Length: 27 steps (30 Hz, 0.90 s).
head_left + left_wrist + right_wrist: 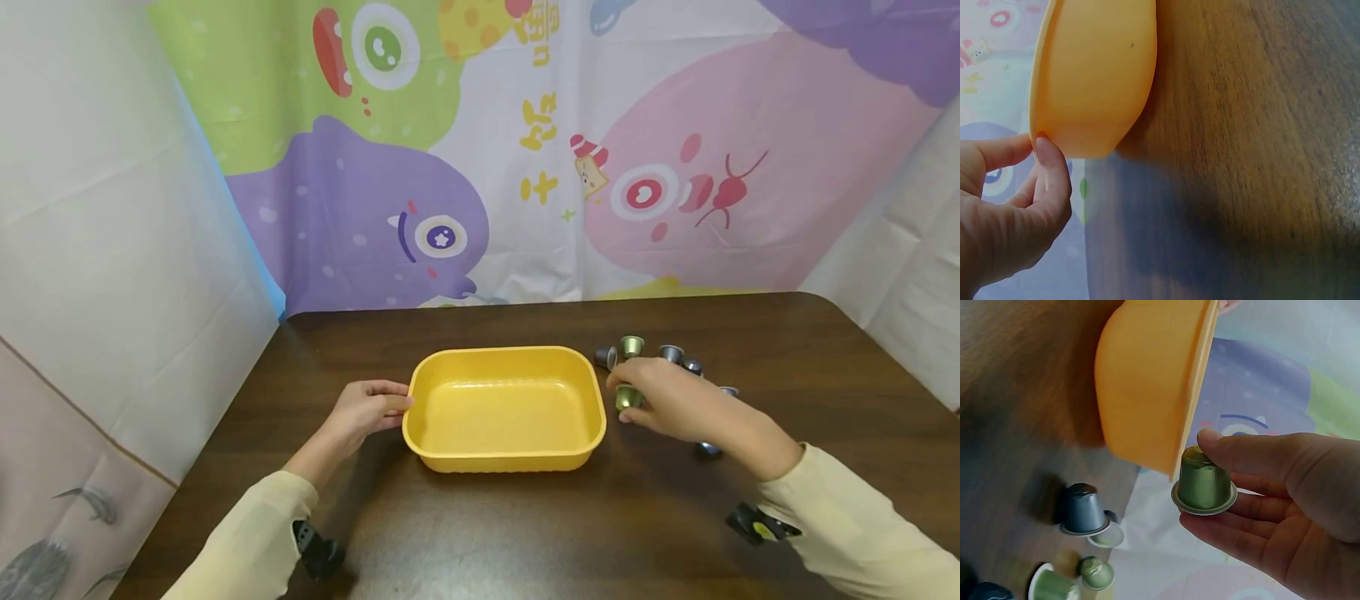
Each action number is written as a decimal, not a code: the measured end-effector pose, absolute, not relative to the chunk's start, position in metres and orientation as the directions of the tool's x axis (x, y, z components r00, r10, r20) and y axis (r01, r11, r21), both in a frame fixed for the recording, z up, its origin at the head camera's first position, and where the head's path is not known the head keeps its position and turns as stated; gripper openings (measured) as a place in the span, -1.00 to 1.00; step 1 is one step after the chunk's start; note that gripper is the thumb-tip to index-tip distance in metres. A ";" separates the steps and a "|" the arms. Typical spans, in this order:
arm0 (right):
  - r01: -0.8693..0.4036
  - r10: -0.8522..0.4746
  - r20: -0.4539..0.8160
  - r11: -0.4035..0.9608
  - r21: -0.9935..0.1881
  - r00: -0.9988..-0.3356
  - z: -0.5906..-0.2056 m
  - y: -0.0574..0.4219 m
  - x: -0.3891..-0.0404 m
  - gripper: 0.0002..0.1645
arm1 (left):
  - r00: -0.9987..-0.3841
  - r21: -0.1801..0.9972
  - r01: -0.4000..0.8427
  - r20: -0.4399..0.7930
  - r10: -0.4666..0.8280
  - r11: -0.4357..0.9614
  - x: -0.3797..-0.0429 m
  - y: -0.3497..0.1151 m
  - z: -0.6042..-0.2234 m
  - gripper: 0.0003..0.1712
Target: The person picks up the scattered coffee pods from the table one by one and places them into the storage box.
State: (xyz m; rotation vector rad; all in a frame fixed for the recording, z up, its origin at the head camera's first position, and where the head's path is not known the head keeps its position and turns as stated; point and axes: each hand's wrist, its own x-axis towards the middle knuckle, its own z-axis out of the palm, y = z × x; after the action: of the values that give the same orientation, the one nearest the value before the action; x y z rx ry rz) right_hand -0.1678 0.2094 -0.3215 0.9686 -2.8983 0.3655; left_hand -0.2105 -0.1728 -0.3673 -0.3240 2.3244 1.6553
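A yellow plastic basin, bare inside, stands on the brown table. My left hand pinches its left rim; the left wrist view shows the thumb against the outer wall. Just off the basin's right side, my right hand holds a green coffee capsule between thumb and fingers, above the table. Behind and under that hand lie several more capsules: a dark grey one, a green one, a blue-grey one and a dark blue one. The right hand partly covers the group.
A cloth with cartoon monsters hangs behind the table's back edge. White sheets close in the left and right sides. Each forearm wears a black wrist camera.
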 end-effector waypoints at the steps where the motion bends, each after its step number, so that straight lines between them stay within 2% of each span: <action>1: -0.602 -0.586 0.138 0.772 -0.202 -0.798 -0.320 0.208 -0.168 -0.66 | -0.939 0.887 -0.331 -0.342 -0.024 0.322 -0.210 -0.173 -0.367 -0.63; 13: -0.622 -0.611 0.124 0.751 -0.222 -0.782 -0.309 0.196 -0.171 -0.65 | -0.950 0.904 -0.300 -0.311 -0.012 0.305 -0.208 -0.173 -0.369 -0.63; 18: -0.642 -0.631 0.122 0.743 -0.190 -0.766 -0.306 0.192 -0.174 -0.60 | -0.951 0.900 -0.299 -0.309 -0.020 0.316 -0.206 -0.172 -0.369 -0.65; 27: -0.698 -0.686 0.132 0.699 -0.158 -0.716 -0.300 0.184 -0.184 -0.65 | -0.953 0.894 -0.294 -0.301 -0.033 0.338 -0.204 -0.171 -0.368 -0.67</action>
State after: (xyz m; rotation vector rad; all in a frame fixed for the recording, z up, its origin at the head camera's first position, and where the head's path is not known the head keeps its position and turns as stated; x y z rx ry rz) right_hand -0.1842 0.1836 -0.2997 1.1566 -2.8368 0.3032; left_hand -0.2043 -0.1710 -0.3679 -0.2955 2.3726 1.6589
